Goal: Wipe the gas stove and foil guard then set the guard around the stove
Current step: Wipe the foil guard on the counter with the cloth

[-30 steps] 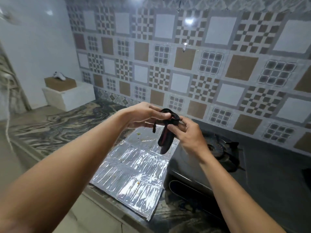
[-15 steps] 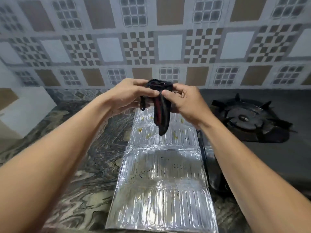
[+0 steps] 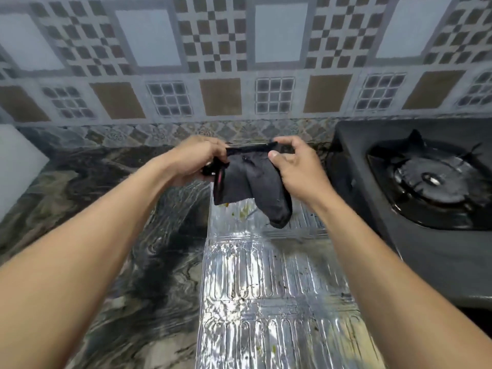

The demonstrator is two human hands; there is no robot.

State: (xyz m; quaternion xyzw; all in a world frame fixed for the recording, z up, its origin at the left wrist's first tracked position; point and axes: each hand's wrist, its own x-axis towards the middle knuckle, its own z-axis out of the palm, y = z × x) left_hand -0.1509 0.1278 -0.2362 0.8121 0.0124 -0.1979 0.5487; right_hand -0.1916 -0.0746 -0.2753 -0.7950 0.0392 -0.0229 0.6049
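A small black cloth hangs in the air between my two hands, stretched by its top edge. My left hand grips its left corner and my right hand pinches its right corner. Under the cloth a silver foil guard lies flat on the marbled counter, spotted with bits of food. A black gas stove with one burner stands to the right of the foil, close to my right forearm.
A patterned tile wall runs along the back of the counter. A white block stands at the far left. My forearms cover part of the counter and the foil's right side.
My hands have pulled apart and spread the bunched cloth wide. The view has dipped down and closer over the foil and stove.
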